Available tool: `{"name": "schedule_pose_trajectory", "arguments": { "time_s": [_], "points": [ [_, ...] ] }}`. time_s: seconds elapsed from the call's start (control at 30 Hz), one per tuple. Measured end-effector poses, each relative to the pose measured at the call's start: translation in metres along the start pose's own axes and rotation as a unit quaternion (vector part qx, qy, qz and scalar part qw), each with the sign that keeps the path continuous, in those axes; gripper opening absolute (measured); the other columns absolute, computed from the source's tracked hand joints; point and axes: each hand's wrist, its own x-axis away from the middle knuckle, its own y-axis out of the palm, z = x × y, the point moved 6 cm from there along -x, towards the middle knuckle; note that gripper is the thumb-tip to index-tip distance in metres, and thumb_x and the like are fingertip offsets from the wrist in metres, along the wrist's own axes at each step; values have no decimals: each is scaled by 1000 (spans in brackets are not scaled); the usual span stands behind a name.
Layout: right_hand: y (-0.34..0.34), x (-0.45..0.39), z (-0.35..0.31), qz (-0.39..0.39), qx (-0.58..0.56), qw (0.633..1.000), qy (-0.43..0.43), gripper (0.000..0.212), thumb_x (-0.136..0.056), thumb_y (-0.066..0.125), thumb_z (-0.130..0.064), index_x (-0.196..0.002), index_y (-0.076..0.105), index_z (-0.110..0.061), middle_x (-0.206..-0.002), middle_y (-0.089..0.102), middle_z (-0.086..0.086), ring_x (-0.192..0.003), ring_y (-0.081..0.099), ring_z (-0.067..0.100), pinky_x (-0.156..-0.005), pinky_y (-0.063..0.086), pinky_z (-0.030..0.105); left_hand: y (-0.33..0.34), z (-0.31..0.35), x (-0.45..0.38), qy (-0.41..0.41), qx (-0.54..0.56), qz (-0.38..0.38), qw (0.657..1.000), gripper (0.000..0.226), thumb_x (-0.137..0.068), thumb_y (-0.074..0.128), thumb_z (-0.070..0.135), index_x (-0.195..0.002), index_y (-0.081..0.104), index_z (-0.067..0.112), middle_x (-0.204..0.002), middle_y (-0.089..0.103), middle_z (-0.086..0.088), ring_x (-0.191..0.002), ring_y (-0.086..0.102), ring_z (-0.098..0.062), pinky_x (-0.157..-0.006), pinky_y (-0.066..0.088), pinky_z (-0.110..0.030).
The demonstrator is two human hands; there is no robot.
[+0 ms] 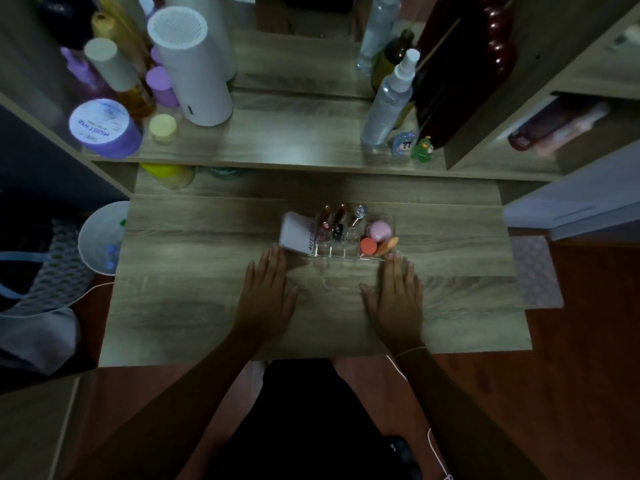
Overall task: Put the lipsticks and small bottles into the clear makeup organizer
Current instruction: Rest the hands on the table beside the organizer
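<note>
The clear makeup organizer (390, 221) stands in the middle of the wooden desk. A white box (297, 234) leans in its left end. Two red lipsticks (325, 218) and a small clear bottle with a silver cap (356, 220) stand in its slots. A pink round case (379, 230), an orange-capped pot (368, 246) and an orange sponge (388, 246) fill the right end. My left hand (266, 299) lies flat on the desk just in front of the organizer's left corner. My right hand (398, 299) lies flat before its right corner. Both hold nothing.
A raised shelf behind carries a white cylinder (194, 71), a purple jar (104, 128), a clear spray bottle (389, 102), a dark red bottle (467, 64) and two small figurines (412, 145). A white bin (102, 237) stands left of the desk. A white cable (436, 445) trails on the floor.
</note>
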Motion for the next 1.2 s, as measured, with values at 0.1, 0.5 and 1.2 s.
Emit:
{"name": "schedule_pose_trajectory", "arguments": {
  "time_s": [0.1, 0.5, 1.2],
  "points": [
    [1, -1, 17, 1, 5, 1000, 16, 74, -93, 48, -52, -147, 30, -5, -155, 33, 16, -144, 25, 39, -112, 28, 59, 4, 14, -6, 16, -6, -8, 1000, 71, -93, 27, 47, -148, 10, 5, -157, 16, -15, -145, 15, -28, -115, 8, -46],
    [-12, -8, 96, -4, 2, 998, 70, 75, -95, 39, -54, -153, 13, -12, -160, 17, 15, -147, 15, 36, -117, 19, 57, 18, 90, -33, 60, -16, -31, 998, 71, -91, 19, 46, -148, 9, 6, -158, 10, -15, -146, 9, -30, -116, 7, -46],
    [-16, -49, 179, -19, -34, 996, 80, 72, -97, 29, -57, -153, 1, -22, -162, 7, 14, -148, 4, 36, -118, 12, 55, 38, 166, -72, 48, -25, -33, 998, 66, -99, 31, 39, -148, 0, 8, -159, 3, -12, -146, -3, -27, -117, 0, -45]
  ]
}}
